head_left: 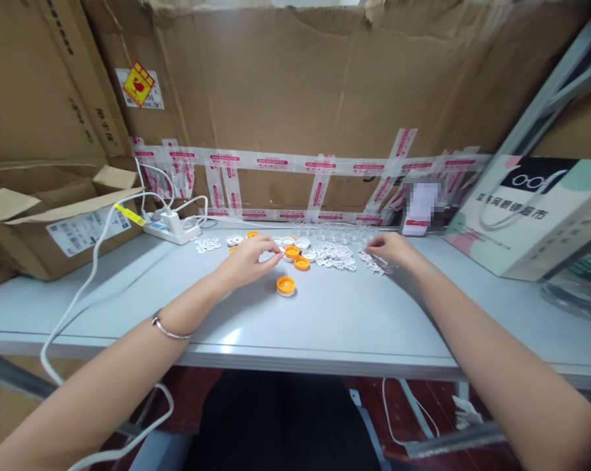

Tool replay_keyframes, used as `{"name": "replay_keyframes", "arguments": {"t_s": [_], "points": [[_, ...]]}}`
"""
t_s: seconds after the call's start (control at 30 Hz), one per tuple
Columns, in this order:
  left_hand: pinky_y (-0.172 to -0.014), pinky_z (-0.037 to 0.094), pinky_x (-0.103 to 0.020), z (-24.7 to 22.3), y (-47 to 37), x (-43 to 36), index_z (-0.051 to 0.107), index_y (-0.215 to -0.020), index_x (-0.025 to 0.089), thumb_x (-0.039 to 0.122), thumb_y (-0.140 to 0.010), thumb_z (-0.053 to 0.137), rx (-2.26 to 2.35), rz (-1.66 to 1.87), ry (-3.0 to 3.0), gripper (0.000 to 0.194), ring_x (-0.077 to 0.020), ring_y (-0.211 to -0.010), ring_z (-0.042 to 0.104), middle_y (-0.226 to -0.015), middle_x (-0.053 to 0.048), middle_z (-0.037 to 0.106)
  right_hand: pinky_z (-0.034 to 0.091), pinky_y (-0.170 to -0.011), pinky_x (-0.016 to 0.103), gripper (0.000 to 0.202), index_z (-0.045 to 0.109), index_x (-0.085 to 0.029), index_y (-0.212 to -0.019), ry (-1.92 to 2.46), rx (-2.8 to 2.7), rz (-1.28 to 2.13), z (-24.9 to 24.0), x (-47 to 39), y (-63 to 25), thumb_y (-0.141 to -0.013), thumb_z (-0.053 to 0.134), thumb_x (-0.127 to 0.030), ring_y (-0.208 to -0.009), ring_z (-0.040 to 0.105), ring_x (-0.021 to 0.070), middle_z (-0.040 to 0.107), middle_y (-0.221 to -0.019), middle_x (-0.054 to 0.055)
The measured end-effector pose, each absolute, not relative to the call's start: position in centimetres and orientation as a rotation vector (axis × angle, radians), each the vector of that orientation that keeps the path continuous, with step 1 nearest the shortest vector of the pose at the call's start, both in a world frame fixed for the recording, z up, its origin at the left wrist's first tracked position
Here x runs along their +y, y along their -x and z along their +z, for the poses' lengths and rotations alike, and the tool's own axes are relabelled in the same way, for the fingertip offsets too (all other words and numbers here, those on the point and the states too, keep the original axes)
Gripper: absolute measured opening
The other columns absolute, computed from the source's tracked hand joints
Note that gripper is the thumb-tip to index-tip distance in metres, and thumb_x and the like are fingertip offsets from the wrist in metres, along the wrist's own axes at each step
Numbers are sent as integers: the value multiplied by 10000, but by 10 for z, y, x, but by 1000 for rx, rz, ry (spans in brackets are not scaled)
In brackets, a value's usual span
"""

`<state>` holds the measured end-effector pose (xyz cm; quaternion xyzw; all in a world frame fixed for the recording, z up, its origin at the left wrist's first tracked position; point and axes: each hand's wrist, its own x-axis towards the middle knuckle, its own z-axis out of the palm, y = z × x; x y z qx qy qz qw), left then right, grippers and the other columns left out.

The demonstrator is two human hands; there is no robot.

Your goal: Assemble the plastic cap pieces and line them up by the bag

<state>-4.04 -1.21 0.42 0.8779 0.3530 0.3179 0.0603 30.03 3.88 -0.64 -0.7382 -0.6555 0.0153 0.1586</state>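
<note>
My left hand (253, 260) is over the table beside a group of orange and white round pieces, thumb and forefinger close together near an orange cap (292, 251); whether something small is between them is too small to tell. One orange-and-white round piece (286, 286) sits by itself nearer the front edge. My right hand (391, 250) has its fingertips bent down onto a small pile of white openwork pieces (375, 263); what they hold is hidden. A larger pile of white pieces (334, 256) lies between the hands, with clear round pieces (349, 232) behind it.
A power strip (172, 229) with white cables and an open cardboard box (64, 226) are at the left. Small white pieces (207, 244) lie near the strip. A phone (417, 208) leans at the back right, beside a paper bag (521, 216) and a clear container (582, 281).
</note>
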Motion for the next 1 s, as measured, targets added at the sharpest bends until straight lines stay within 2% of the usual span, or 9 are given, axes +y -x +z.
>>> {"name": "replay_keyframes", "arguments": {"t_s": [0.37, 0.5, 0.63, 0.7, 0.8, 0.93, 1.0], "points": [[-613, 424, -222, 2, 41, -11, 651, -782, 161, 246, -841, 483, 1015, 1004, -2682, 197, -148, -791, 575, -845, -47, 634, 401, -532, 221, 73, 681, -167, -646, 2085, -1882, 70, -4, 38, -302, -602, 625, -151, -634, 625, 169, 689, -657, 36], [-654, 432, -239, 3, 41, -12, 643, -773, 159, 243, -843, 481, 998, 1019, -2684, 196, -147, -784, 576, -844, -46, 634, 406, -543, 234, 54, 659, -175, -632, 2055, -1837, 28, 2, 30, -306, -588, 632, -159, -631, 617, 175, 676, -646, 29], [-688, 431, -259, 5, 41, -12, 647, -786, 153, 235, -843, 483, 977, 1061, -2684, 192, -146, -765, 579, -820, -47, 634, 438, -580, 258, 90, 645, -167, -709, 1982, -1755, 7, 18, 15, -301, -629, 634, -206, -669, 624, 188, 677, -694, 46], [-666, 430, -252, 6, 41, -12, 650, -812, 152, 228, -840, 487, 984, 1098, -2655, 183, -143, -757, 581, -822, -48, 638, 471, -600, 269, 115, 624, -170, -756, 1783, -1655, 126, 24, 7, -287, -665, 628, -241, -643, 624, 174, 670, -695, 40], [-658, 434, -243, 7, 39, -15, 648, -883, 157, 224, -833, 502, 969, 1170, -2572, 167, -143, -789, 589, -876, -49, 657, 514, -650, 283, 129, 589, -184, -785, 1263, -1518, 301, 26, -7, -249, -701, 634, -270, -651, 625, 154, 650, -732, 24], [-693, 449, -249, 10, 33, -20, 645, -945, 166, 277, -816, 547, 937, 1247, -2319, 197, -149, -824, 602, -934, -54, 674, 521, -720, 298, 59, 583, -199, -846, 809, -1671, 122, 19, -23, -197, -787, 580, -204, -731, 626, 141, 625, -816, 17], [-724, 454, -253, 11, 29, -22, 645, -961, 161, 313, -814, 554, 878, 1234, -2102, 231, -152, -837, 610, -931, -61, 680, 518, -715, 291, 93, 583, -208, -876, 655, -1787, -21, 16, -29, -180, -807, 558, -151, -759, 621, 141, 626, -824, 21]]}}
